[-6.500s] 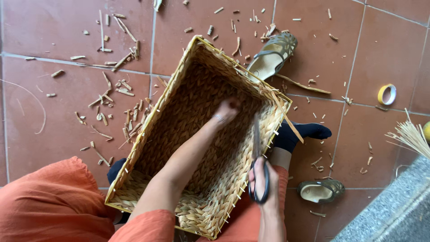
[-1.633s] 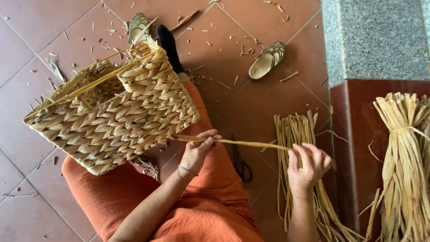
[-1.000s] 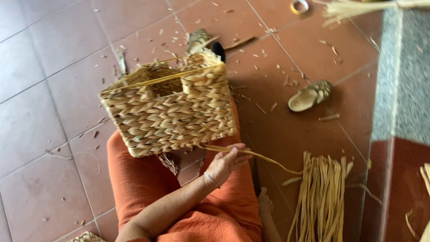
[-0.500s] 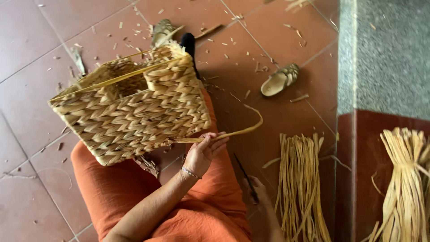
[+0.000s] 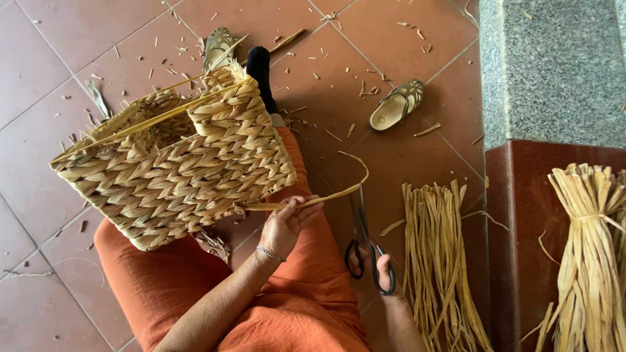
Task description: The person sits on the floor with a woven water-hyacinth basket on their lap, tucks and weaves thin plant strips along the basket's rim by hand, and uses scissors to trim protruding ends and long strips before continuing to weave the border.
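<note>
Both hands busier, right hand [image 5: 383, 268] now gripping scissors [image 5: 362, 236]

1 tan sandal [image 5: 396, 105] lies on the red tile floor [image 5: 72, 26] among scattered straw clippings [image 5: 365, 88]. A tied straw bundle [image 5: 590, 254] leans near a grey stone pillar [image 5: 554, 65].

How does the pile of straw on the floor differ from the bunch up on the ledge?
The floor pile lies loose and untied, its strands spread flat on the tiles. The ledge bunch is tied into a bundle with a straw band and fans out below it. The floor pile looks darker, the ledge bunch paler. Both are long dried straw strips.
</note>
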{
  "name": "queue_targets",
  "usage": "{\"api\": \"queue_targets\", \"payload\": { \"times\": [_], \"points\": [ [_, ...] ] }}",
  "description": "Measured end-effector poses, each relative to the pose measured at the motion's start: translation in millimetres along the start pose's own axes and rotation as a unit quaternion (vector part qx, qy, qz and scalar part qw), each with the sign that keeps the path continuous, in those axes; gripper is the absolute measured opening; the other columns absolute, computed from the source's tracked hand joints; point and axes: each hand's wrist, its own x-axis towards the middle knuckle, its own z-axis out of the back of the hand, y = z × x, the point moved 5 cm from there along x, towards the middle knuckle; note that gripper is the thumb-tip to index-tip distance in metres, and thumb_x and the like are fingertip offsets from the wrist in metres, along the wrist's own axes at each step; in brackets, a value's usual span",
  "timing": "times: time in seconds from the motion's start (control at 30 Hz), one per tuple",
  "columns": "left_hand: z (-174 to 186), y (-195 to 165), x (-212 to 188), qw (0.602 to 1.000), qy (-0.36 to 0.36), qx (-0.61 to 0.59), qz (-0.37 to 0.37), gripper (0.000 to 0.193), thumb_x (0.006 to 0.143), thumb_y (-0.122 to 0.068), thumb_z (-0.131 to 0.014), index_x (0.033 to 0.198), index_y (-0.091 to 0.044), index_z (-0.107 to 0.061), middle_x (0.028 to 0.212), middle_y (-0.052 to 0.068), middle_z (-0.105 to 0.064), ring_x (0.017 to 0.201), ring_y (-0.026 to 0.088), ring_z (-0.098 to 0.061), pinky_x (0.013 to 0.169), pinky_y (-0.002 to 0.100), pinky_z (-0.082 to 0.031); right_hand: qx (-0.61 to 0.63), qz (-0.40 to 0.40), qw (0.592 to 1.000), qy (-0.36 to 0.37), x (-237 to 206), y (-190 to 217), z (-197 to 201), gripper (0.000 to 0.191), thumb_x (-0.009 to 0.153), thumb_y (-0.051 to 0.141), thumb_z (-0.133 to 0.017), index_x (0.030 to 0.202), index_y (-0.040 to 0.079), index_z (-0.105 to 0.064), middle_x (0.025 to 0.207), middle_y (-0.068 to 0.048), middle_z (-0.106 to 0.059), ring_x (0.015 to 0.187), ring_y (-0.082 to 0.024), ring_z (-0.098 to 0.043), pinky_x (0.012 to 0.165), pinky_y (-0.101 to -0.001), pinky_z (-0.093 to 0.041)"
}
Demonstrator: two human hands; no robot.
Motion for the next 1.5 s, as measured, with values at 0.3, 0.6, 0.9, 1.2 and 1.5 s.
{"api": "queue_targets", "payload": {
  "times": [0.3, 0.6, 0.9, 1.2, 1.5],
  "points": [
    [13, 0, -3, 1.000, -0.008, 0.002, 0.010, 0.022, 0.107, -0.017, -0.044, 0.110, 0.000, -0.059, 0.131, 0.028, -0.063, 0.130, 0.043, -0.059, 0.115, 0.053, -0.044, 0.026, -0.005, 0.996, -0.087, 9, 7, 7, 0.088, 0.084, 0.087, -0.042, 0.112, 0.003, -0.051, 0.072, 0.000, -0.046, 0.060, -0.010, -0.042, 0.052, -0.0259, -0.035],
    [18, 0, -3, 0.999, -0.038, 0.023, 0.009, 0.023, 0.108, -0.018, -0.044, 0.109, 0.000, -0.060, 0.128, 0.027, -0.065, 0.127, 0.043, -0.061, 0.113, 0.053, -0.047, -0.028, -0.025, 0.991, -0.125, 8, 16, 13, 0.089, 0.082, 0.089, -0.036, 0.118, 0.009, -0.053, 0.061, 0.006, -0.042, 0.045, -0.005, -0.036, 0.040, -0.0214, -0.029],
    [28, -5, -2, 0.994, -0.100, 0.025, -0.021, 0.024, 0.108, -0.018, -0.043, 0.109, 0.000, -0.059, 0.121, 0.023, -0.066, 0.122, 0.045, -0.063, 0.109, 0.054, -0.050, -0.059, -0.056, 0.980, -0.179, -13, -5, 40, 0.068, 0.098, 0.074, -0.040, 0.083, 0.008, -0.052, 0.054, 0.003, -0.043, 0.040, -0.007, -0.036, 0.036, -0.0232, -0.027],
    [46, 11, -5, 0.990, -0.077, 0.110, -0.030, 0.025, 0.109, -0.021, -0.043, 0.108, -0.001, -0.059, 0.122, 0.020, -0.067, 0.123, 0.039, -0.066, 0.107, 0.048, -0.053, -0.063, -0.066, 0.968, -0.235, -6, -18, 31, 0.072, 0.096, 0.073, -0.029, 0.062, 0.013, -0.050, 0.046, 0.003, -0.041, 0.034, -0.009, -0.035, 0.031, -0.0265, -0.025],
    [-3, 26, -36, 0.724, 0.163, 0.637, -0.209, 0.024, 0.106, -0.018, -0.056, 0.124, -0.003, -0.059, 0.151, 0.012, -0.063, 0.124, 0.022, -0.073, 0.098, 0.029, -0.063, 0.066, 0.000, 0.980, -0.187, 23, -3, -7, 0.067, 0.100, 0.075, -0.034, 0.079, 0.014, -0.054, 0.047, 0.003, -0.039, 0.035, -0.007, -0.032, 0.032, -0.0252, -0.023]
  ]
}}
